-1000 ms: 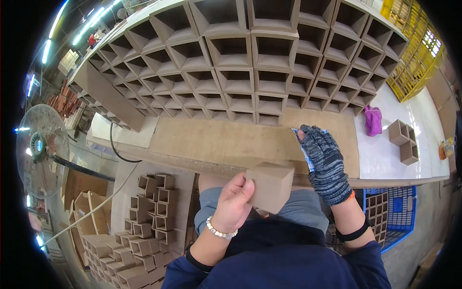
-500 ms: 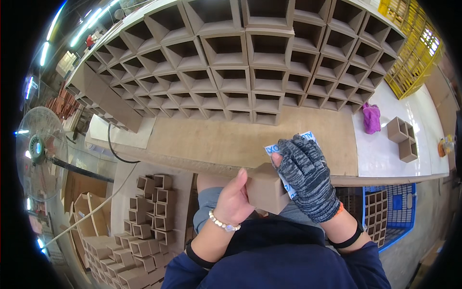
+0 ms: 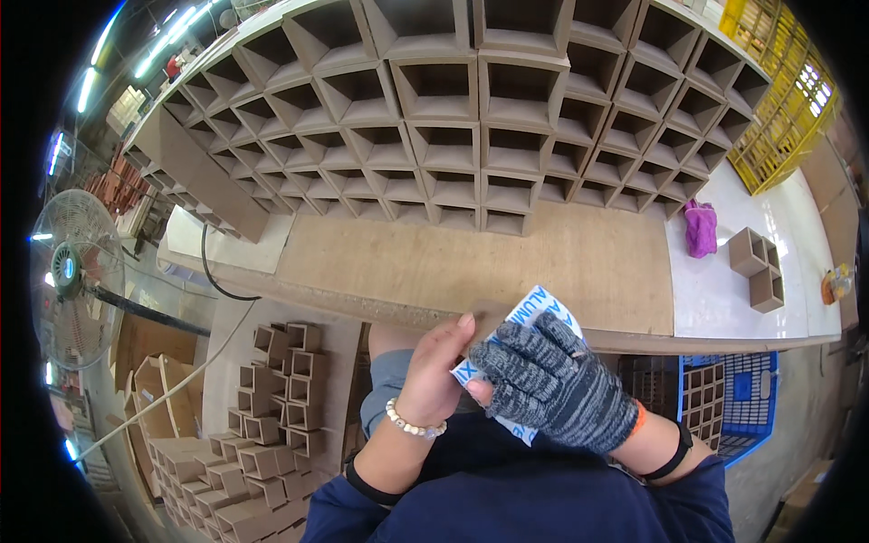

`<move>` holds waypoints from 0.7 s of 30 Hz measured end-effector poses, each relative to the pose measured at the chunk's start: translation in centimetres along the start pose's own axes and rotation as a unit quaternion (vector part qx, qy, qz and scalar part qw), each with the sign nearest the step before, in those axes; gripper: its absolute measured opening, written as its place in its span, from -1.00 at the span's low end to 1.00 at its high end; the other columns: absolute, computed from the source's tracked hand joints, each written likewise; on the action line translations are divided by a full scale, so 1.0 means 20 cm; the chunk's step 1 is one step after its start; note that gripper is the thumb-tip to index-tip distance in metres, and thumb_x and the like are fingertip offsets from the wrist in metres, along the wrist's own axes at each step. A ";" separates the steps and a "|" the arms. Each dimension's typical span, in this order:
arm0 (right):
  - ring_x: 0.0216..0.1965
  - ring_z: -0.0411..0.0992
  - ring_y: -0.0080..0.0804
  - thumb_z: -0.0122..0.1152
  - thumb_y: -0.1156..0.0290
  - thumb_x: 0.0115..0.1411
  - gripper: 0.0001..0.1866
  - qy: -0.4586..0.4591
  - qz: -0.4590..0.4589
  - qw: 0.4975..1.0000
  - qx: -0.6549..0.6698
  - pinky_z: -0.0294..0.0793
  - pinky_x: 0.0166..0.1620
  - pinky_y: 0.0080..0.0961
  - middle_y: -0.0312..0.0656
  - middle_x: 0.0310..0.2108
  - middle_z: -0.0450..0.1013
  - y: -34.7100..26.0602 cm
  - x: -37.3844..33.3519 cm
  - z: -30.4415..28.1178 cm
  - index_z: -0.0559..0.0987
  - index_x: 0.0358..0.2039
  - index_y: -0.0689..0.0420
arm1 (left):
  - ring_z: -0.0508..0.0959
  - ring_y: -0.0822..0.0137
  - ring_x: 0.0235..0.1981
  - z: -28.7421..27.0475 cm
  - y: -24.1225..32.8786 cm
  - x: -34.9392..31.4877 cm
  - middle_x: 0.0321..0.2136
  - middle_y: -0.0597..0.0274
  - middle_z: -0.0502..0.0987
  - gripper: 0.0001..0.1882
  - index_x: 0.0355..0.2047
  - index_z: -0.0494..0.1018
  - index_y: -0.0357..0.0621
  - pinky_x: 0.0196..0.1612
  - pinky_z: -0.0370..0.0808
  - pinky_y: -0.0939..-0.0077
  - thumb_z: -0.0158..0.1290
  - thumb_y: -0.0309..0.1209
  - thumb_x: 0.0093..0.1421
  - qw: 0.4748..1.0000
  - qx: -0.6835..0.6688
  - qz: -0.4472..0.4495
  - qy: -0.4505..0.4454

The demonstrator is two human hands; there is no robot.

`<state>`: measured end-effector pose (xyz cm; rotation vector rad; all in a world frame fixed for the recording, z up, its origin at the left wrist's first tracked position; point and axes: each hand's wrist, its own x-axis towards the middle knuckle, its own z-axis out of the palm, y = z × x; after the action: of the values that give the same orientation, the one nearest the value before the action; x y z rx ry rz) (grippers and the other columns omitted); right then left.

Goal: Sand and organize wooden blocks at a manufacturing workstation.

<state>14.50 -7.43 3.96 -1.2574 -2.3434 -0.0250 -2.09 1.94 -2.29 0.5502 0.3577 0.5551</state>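
My bare left hand [image 3: 434,380], with a bead bracelet on its wrist, grips a small brown block-shaped box [image 3: 487,319] close to my body, just below the bench edge. Only the box's top corner shows between my hands. My right hand [image 3: 554,391] wears a grey knitted glove and presses a white sheet with blue print [image 3: 540,308] against the box's right side. Both hands meet over my lap.
A wooden board [image 3: 471,258] tops the bench ahead, with a large stack of open square brown cells [image 3: 453,118] behind it. A pink cloth [image 3: 699,228] and a two-cell piece [image 3: 759,267] lie right. A blue crate [image 3: 735,398], floor boxes [image 3: 262,434] and a fan [image 3: 77,276] surround me.
The box has come down from bench height toward my lap. My gloved right hand has moved left and down onto it with the sheet, now covering most of the box.
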 end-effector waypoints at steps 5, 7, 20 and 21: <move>0.00 0.31 -0.15 0.02 0.38 0.02 -0.57 0.006 0.138 0.981 -0.139 0.18 0.10 -0.19 -0.12 -0.05 0.36 0.36 -0.04 0.11 0.40 -0.03 0.05 | 0.45 0.52 -0.32 0.16 -0.06 -0.02 -0.35 0.26 0.50 -0.70 -0.23 0.40 -0.30 -0.23 0.35 0.63 -0.14 -0.28 0.25 0.983 0.125 0.058 0.118; 0.00 0.31 -0.14 0.00 0.35 0.00 -0.55 0.042 0.183 0.961 -0.203 0.20 0.09 -0.22 -0.16 -0.05 0.36 0.37 -0.03 0.11 0.40 -0.02 0.05 | 0.45 0.52 -0.33 0.16 -0.06 -0.02 -0.35 0.26 0.50 -0.70 -0.23 0.40 -0.30 -0.24 0.35 0.65 -0.14 -0.28 0.25 0.985 0.103 0.066 0.122; 0.08 0.24 -0.17 0.02 0.31 0.02 -0.55 0.066 0.221 0.965 -0.126 0.04 0.17 -0.10 -0.14 0.00 0.33 0.35 -0.08 0.10 0.41 -0.02 0.03 | 0.46 0.50 -0.32 0.19 -0.05 -0.02 -0.33 0.27 0.48 -0.73 -0.22 0.38 -0.29 -0.24 0.38 0.60 -0.16 -0.32 0.25 0.982 0.092 0.099 0.131; 0.08 0.24 -0.17 0.02 0.31 0.02 -0.55 0.061 0.219 0.966 -0.124 0.04 0.17 -0.10 -0.14 0.00 0.33 0.29 -0.08 0.08 0.41 -0.02 0.03 | 0.46 0.49 -0.32 0.16 -0.06 0.00 -0.33 0.26 0.49 -0.73 -0.23 0.38 -0.29 -0.24 0.39 0.58 -0.16 -0.31 0.25 0.982 0.100 0.100 0.125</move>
<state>19.17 -4.88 0.65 -1.8165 -1.9570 -0.2494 -0.14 -0.18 -0.40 0.7168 0.6054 0.7919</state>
